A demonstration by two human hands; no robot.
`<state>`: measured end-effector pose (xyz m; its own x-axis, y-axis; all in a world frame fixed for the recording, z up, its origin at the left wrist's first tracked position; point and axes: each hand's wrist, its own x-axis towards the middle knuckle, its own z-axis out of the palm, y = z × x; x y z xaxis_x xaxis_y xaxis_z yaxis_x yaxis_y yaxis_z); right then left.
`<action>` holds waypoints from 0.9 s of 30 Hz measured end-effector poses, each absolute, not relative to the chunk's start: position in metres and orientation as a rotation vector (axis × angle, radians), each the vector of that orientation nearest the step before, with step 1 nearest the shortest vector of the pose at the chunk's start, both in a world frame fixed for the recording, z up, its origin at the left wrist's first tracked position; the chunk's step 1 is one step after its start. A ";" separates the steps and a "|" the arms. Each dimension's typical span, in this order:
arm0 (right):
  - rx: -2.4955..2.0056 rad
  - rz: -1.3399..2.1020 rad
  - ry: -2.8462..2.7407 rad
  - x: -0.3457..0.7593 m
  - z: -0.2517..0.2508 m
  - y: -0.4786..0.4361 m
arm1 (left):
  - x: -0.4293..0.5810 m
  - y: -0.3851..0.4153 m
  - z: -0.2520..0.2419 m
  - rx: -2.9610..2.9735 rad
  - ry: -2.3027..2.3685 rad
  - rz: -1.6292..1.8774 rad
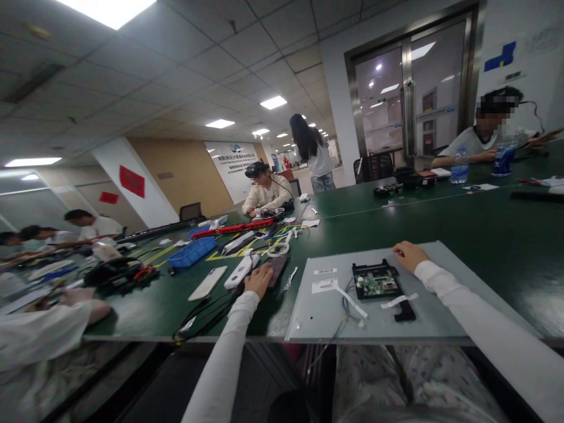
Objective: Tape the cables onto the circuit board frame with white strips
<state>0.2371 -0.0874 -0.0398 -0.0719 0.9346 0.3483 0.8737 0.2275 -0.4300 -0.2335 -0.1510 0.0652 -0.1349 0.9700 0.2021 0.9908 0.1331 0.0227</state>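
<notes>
My left hand (259, 279) lies palm down on the table, fingers loosely extended, touching the left edge of a dark flat rectangular thing (277, 271). Just left of it are a white rounded device (241, 271) and a white phone (208, 284). My right hand (409, 256) rests on the far edge of a grey metal panel (317, 314), its fingers slightly bent and holding nothing visible. On that panel sits a green circuit board (379, 285) in a black frame. Thin grey cables (346, 308) and white tape strips lie left of the board.
Black cables (211, 317) run beside my left arm. Farther back lie a blue tray (192, 252), a red strip (238, 228) and a coil of white cable (278, 250). Water bottles (459, 167) stand at the far right. Several people sit around the table; one person (311, 147) stands behind it.
</notes>
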 end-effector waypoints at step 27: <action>-1.631 0.164 -1.957 0.237 -0.043 -0.086 | -0.136 -0.166 0.031 -2.399 -1.775 -0.387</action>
<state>0.2372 -0.0863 -0.0430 -0.0838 0.9328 0.3506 0.8612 0.2449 -0.4454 -0.1358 -0.1662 0.0309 0.2740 0.9195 0.2820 0.9534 -0.2983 0.0461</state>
